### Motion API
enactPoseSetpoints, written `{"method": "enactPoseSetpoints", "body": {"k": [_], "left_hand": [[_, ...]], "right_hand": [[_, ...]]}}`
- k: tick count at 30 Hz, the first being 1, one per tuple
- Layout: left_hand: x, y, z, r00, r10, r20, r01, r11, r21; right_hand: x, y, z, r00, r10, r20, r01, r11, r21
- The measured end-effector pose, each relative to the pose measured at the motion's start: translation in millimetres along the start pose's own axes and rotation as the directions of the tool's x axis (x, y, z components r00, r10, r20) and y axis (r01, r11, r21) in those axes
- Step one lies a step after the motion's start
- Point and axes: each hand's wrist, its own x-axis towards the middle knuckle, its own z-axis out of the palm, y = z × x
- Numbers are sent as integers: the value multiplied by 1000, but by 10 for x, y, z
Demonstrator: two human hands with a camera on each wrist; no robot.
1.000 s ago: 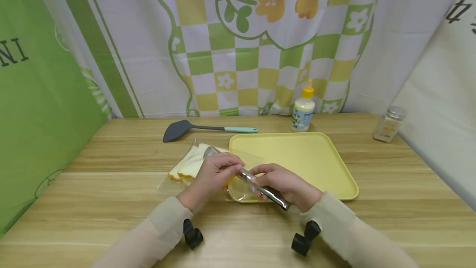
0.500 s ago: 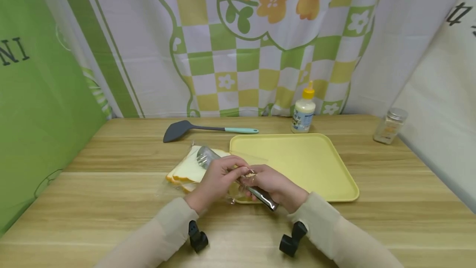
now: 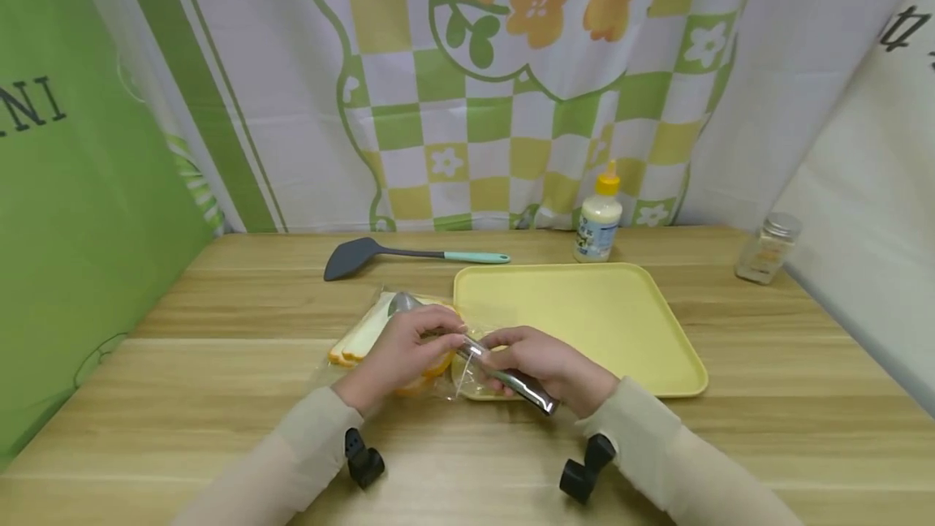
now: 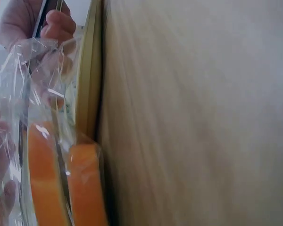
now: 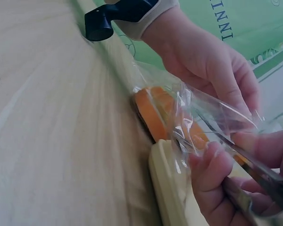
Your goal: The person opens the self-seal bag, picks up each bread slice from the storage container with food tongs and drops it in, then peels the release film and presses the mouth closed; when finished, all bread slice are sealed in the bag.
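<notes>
Metal tongs (image 3: 526, 390) slant from my right hand (image 3: 551, 364) toward the upper left, their head over the bread slices (image 3: 368, 335). The slices, with orange-brown crusts, lie in a clear plastic bag (image 4: 42, 84) at the tray's left edge. My right hand grips the tongs by their arms, which stand slightly apart in the right wrist view. With its thumb and fingers, my left hand (image 3: 402, 351) pinches the bag's film near its mouth, right above the tongs. The left hand and forearm hide part of the bread.
A yellow tray (image 3: 584, 307) lies to the right, its left rim overlapped by the bag. Behind are a turner (image 3: 358, 256) with a mint handle and a yellow-capped squeeze bottle (image 3: 599, 222). A glass jar (image 3: 769, 248) stands near the far right edge of the wooden table (image 3: 183, 396).
Half a second ago the hands were touching; now the left has shifted left and the right slightly right, leaving a gap. The tongs' head looks narrower than it did half a second ago.
</notes>
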Motion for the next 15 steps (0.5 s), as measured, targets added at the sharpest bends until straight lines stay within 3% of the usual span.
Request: {"method": "enactPoseSetpoints", "body": {"k": [8,15], "left_hand": [[3,2,-78,993,26,-117,-26,1000,-1],[-19,-38,-46,990,68,-122,-74,996,-41]], "right_hand": [[-267,-26,-238,998,26,59,-25,1000,-18],[-405,49,-305,997,40,58,-42,999,28]]}}
